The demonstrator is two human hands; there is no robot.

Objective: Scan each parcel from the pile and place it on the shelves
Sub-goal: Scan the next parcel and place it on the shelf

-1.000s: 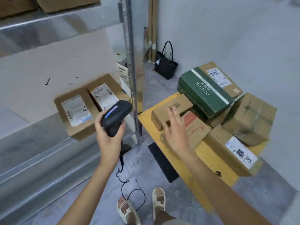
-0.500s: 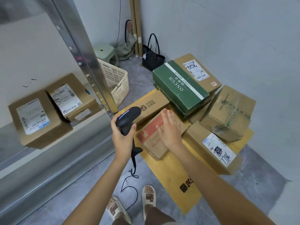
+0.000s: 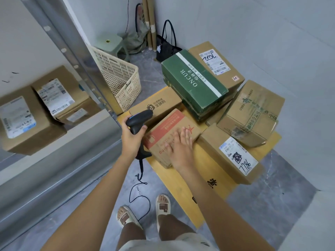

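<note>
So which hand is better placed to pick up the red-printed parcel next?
Right. The right hand already rests flat on the red-printed parcel, while the left hand grips the scanner.

Even, diffuse indoor light is filling the view; shadows are staying soft. Wide-angle distortion is bending the edges, and motion blur is smearing the frame's left side.

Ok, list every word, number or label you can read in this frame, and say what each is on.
"ONCUR": green box.
"7786", handwritten: label of the front right box.
Handwritten digits on the back box label: not clearly readable.
Chinese print on the box behind the scanner, the red-printed box and the taped box: not readable here.
Labels on the shelf parcels: too blurred.
</note>
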